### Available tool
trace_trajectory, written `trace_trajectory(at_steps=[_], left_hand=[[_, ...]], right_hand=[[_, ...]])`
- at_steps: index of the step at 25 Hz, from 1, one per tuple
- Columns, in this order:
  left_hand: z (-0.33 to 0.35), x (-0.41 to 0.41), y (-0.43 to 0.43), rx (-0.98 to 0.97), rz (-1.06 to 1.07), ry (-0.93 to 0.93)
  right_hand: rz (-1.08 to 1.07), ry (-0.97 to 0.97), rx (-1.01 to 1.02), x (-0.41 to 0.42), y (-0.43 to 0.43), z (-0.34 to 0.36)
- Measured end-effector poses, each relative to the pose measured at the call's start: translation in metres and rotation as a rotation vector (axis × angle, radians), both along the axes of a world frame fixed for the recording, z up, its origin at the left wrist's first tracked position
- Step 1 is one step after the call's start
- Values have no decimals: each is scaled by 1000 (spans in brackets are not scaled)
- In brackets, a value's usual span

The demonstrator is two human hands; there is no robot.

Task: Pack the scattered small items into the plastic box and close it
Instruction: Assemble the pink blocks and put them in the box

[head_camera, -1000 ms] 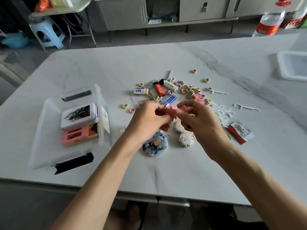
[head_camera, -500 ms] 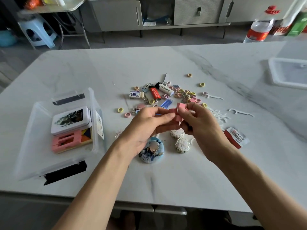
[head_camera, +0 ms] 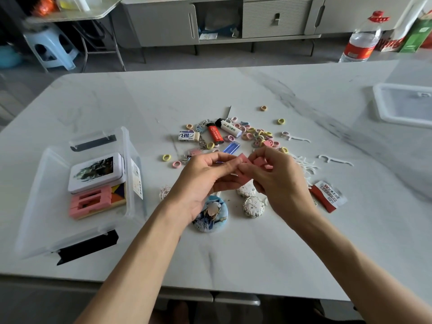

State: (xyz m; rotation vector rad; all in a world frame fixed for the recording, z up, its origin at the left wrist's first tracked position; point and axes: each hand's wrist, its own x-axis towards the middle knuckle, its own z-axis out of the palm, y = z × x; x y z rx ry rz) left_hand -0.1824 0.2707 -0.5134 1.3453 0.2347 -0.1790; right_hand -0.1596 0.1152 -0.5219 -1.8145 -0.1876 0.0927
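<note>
- Plastic box: stands open on the table, well to the left of the fingers. It holds a flat tin and a pink frame.
- Left hand: fingers curled, thumb and fingertips pinching one end of the pink blocks.
- Round badge: lies below the left hand, partly hidden by the wrist.
- Lighters and small hair ties: scattered just beyond the fingertips.
- Right hand: fingers curled narrow, gripping the other end of the pink blocks, and touching the left fingertips.
- Floss picks and red sachet: right of the right hand.
- Lid: far right, well apart from both hands.
</note>
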Motion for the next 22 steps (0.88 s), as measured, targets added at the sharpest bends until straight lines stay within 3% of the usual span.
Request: trace_trajectory(at_steps=[4, 9, 22], left_hand=[[-2, 0, 0, 30, 12, -25], [-1, 1, 1, -38, 94, -14], [-1, 0, 2, -70, 98, 10]], right_hand=[[25, 17, -12, -1, -2, 3], [47, 113, 180, -4, -6, 6], [35, 105, 143, -5, -5, 9]])
